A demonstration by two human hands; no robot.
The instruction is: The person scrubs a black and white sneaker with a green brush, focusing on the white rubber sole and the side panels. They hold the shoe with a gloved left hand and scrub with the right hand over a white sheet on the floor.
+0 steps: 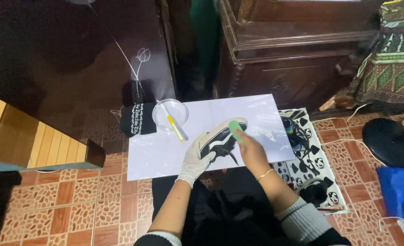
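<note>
My gloved left hand grips the shoe by its heel above the white sheet; my right hand pinches a green sponge against its sole. The shoe looks light, stiffest at the sole. A bowl holding a yellow brush sits nearby, unobstructive.

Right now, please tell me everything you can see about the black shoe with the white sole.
The black shoe with the white sole is a low sneaker, apparently canvas with a pale side stripe and rubber sole. It is held tilted above the white sheet, toe pointing up and right. The gloved left hand grips its heel end; the bare right hand presses a green pad against the sole's toe. A dark lace dangles below.
</note>
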